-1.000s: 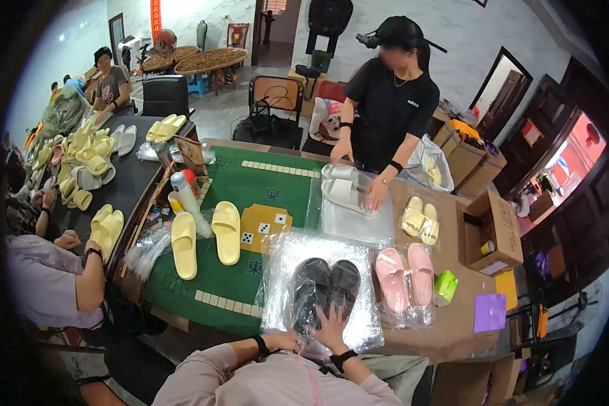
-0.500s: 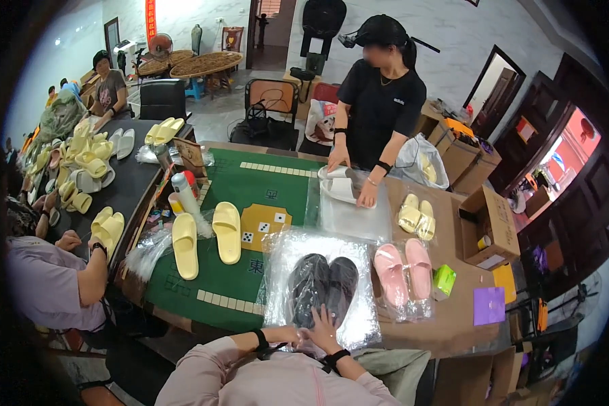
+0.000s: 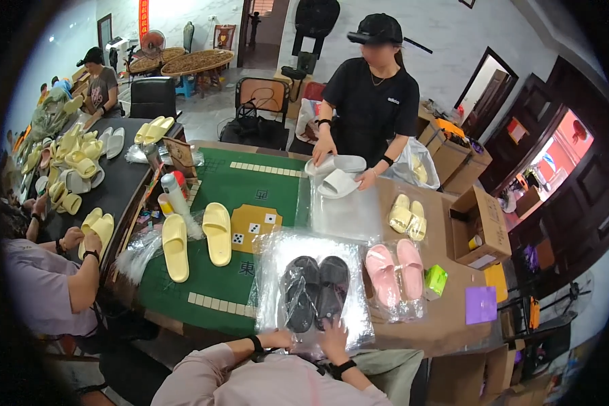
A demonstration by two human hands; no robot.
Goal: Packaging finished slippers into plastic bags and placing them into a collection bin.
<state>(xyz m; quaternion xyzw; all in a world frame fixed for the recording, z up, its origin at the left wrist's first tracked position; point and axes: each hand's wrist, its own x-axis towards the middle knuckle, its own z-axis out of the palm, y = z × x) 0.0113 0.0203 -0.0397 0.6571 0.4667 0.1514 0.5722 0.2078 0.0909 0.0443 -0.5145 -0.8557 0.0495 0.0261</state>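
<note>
A pair of black slippers [image 3: 302,291] lies side by side inside a clear plastic bag [image 3: 358,331], right in front of me. My right hand [image 3: 333,341] rests at the bag's near end with its fingers stretched out over the heel of the right slipper. At the near left edge of the same bag, my left hand [image 3: 276,340] is closed on the plastic; its fingertips are partly hidden. Pink slippers [image 3: 384,274] in clear plastic lie just to the right. To the left, two yellow slippers [image 3: 174,247] sit unwrapped on the green mat [image 3: 216,291].
Across the table a person [image 3: 369,101] holds white slippers [image 3: 342,181] above another clear bag [image 3: 345,220]. Bagged yellow slippers [image 3: 408,216], a green box [image 3: 436,281], a purple packet [image 3: 480,305] and a cardboard box [image 3: 480,227] stand right. Another person [image 3: 54,284] handles yellow slippers at left.
My hands have moved apart, the left one going left along the bag's near edge. The black slippers lie straighter in the bag. Across from me, the person has lifted and separated the white slippers.
</note>
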